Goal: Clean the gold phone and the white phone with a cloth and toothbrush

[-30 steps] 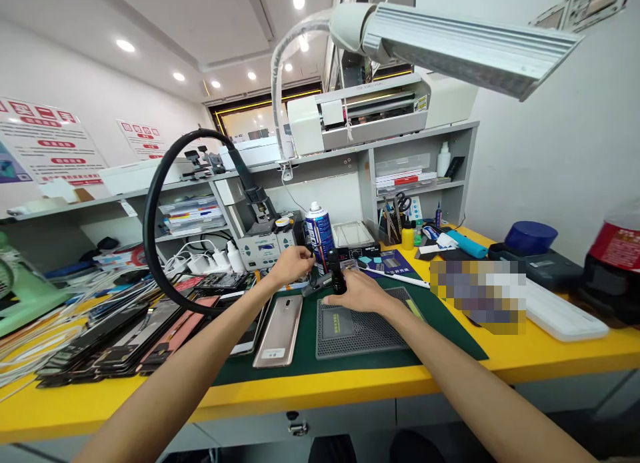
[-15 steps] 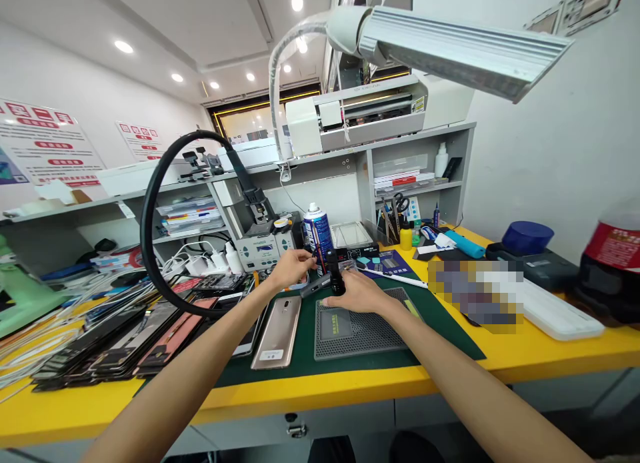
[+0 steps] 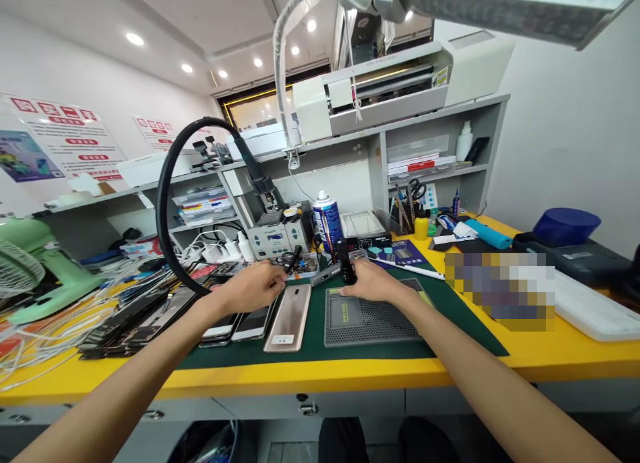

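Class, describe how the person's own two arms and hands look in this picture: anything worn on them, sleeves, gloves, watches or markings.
Both forearms are bare along all that shows, with no sleeves in view. The left hand and right hand wear no gloves. No watch, bracelet or marking shows on either wrist; rings are too small to tell.

Counts, head view: 2 hands seen, 1 left hand (image 3: pixel 253 286) and 1 right hand (image 3: pixel 376 284). 1 gold phone (image 3: pixel 290 308) lay face down on the mat, w/ 2 more phones (image 3: pixel 240 325) just to its left. 1 perforated grey pad (image 3: pixel 370 316). 1 green mat (image 3: pixel 450 316). 1 blue spray can (image 3: pixel 327 220). 1 yellow bottle (image 3: pixel 421 227). 1 pr scissors (image 3: pixel 414 191). 1 soldering station (image 3: pixel 278 236). 1 black hose loop (image 3: pixel 173 203). 1 green fan (image 3: pixel 35 269). 1 desk lamp (image 3: pixel 500 6). 1 white machine (image 3: pixel 390 89) on top shelf. Approx. 4 wall posters (image 3: pixel 65 139). Screen panels piled at left: too many, overlapped, couldn't count.
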Tool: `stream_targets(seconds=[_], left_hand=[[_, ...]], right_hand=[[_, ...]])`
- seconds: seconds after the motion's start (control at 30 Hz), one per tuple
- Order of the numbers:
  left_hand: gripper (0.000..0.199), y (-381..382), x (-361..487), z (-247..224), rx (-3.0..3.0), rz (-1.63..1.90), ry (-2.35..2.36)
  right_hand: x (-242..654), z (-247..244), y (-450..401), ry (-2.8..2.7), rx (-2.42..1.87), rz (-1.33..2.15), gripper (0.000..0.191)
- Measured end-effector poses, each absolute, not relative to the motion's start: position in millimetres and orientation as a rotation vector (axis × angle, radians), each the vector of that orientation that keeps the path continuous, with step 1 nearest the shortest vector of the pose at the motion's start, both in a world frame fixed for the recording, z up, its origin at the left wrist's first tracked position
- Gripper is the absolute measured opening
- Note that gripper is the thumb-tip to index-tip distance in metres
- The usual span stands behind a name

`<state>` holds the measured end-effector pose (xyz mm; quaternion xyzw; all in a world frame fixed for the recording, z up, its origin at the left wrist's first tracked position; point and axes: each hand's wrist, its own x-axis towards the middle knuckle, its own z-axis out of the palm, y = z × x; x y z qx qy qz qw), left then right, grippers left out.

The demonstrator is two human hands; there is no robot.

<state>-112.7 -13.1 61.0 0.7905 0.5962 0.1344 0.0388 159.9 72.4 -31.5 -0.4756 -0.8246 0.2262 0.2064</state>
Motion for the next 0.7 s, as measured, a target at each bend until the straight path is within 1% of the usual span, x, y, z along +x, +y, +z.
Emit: stream_targets(seconds=[0.07,0.17,0.27,0.43,0.6,0.7], left_hand=[[0.029,-36,-125,58,2.468,0.300,1.825],[0.042,-64,-141,45,2.688,0.032,1.820],[0.048,-83,-152,26,2.765,-0.096,1.904],[0.034,-96,-156,9,2.907,-0.151,1.899],[0.034,-105,-157,1,3.052,-0.261,1.922],[0.035,-110,-164,-13,3.212,-0.154,1.940]], right_hand=[[161,-33,74,-2.295,-1.342,0.647,0.051],[162,-34,75,-2.298,-1.353,0.656,0.050],[161,-34,75,-2.310,-1.347,0.644,0.049],[160,-31,71,-2.323,-1.366,0.623,0.047],[160,-27,69,-2.314,-1.392,0.633,0.050],[160,-25,68,-2.313,-1.384,0.650,0.051]])
